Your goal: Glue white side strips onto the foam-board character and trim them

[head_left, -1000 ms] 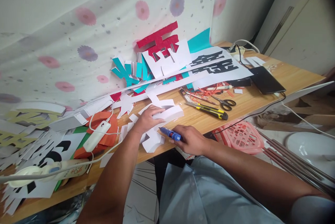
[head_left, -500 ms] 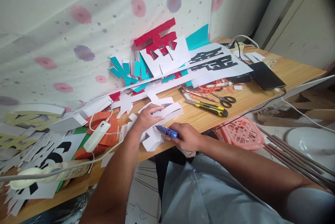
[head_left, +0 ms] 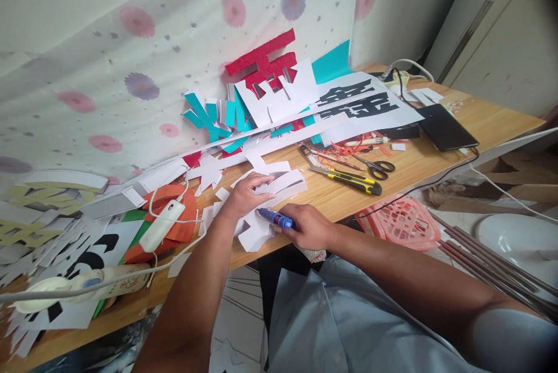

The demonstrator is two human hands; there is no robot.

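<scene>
My left hand (head_left: 248, 194) grips a white cut-out paper shape (head_left: 285, 187) near the table's front edge, thumb and fingers around a raised strip of it. My right hand (head_left: 308, 226) is closed around a blue pen-shaped tool (head_left: 279, 219). The tool's tip points left and rests at or just above the paper, close below my left thumb; contact cannot be made out. Part of the paper shape lies hidden under my left hand and wrist. Another white cut-out piece (head_left: 206, 172) lies just behind.
Right of my hands lie a yellow-and-black utility knife (head_left: 355, 180) and scissors (head_left: 377, 168). Red and teal cut-outs (head_left: 261, 65) lean at the wall. A white cord with an inline box (head_left: 162, 226) crosses on the left. A pink basket (head_left: 401, 221) stands below the table edge.
The blue tool's tip has shifted slightly left along the paper. My left hand keeps its hold, and the view has moved a little.
</scene>
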